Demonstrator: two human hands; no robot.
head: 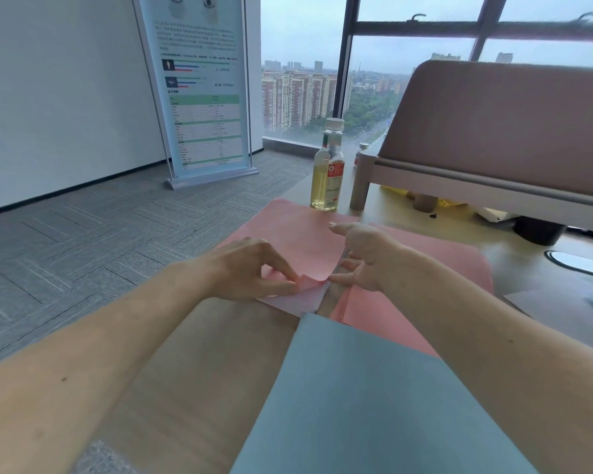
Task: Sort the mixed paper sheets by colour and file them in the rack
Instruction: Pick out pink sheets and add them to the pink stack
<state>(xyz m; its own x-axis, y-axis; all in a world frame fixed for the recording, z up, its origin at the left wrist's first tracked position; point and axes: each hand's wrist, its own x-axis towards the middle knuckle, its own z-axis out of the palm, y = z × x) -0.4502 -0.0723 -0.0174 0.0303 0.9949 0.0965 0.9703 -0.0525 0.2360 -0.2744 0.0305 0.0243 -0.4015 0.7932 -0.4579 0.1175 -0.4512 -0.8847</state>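
Blue-grey sheet is nearest, flat on the surface between the two forearms. Its long axis runs away from the person, leaning a bit left, and the far corner points at the hands. Nobody is holding it.

Just past it, the left grip pinches the near corner of the pink sheet, thumb against fingertips. The corner is curled up off a paler layer beneath. The right grip holds nothing, fingers spread wide, with one fingertip right at that same corner; can't tell if it touches.

The pink sheet lies skewed on the surface, near corner aimed back at the person, far corner toward the bottle. Its long axis looks to run hands-to-bottle, but the hands hide part of it, so not certain. A second pink sheet lies to the right under the right forearm, overlapped by the blue-grey one.

Handling, my read: thin paper, near weightless, floppy once lifted by one corner. Sheets cling together, so a corner peel makes sense. It creases or tears easily at a pinch point. Better to free the corner, then take a long edge with both grips.

Further out, the bottle of yellowish liquid stands upright just beyond the pink sheet's far edge, easy to knock. Right of it is a mauve-panelled stand on a pale frame; can't tell whether that is the rack.
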